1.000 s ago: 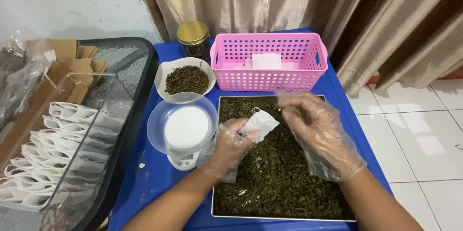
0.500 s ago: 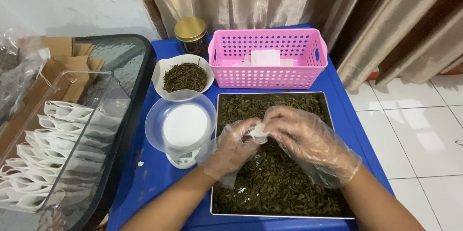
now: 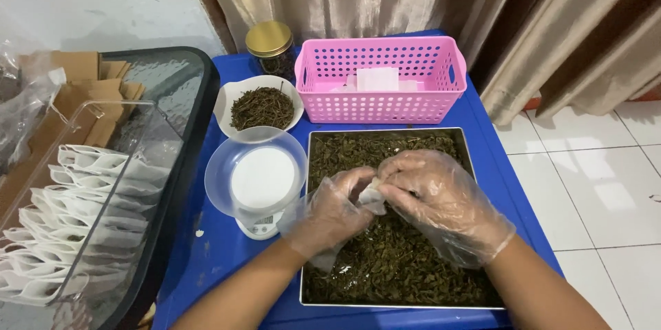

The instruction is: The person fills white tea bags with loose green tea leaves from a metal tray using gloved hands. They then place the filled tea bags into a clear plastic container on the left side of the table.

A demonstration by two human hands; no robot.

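Right now both my gloved hands, left hand (image 3: 330, 214) and right hand (image 3: 441, 202), pinch a small white filter bag (image 3: 372, 197) over the tray of dried leaves (image 3: 392, 268), and loose gloves could let it slip or spill.

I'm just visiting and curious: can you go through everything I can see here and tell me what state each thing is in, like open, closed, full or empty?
Left hand: gloved, gripping the small white pouch.
Right hand: gloved, fingers at the pouch.
Small white pouch: held over the tray.
Metal tray: covered with dried leaves.
White bowl: holds dark dried bits.
Jar: gold lid on.
Pink basket: holds white pieces.
Scale bowl: empty.
Clear bin: open, with rows of white pouches.
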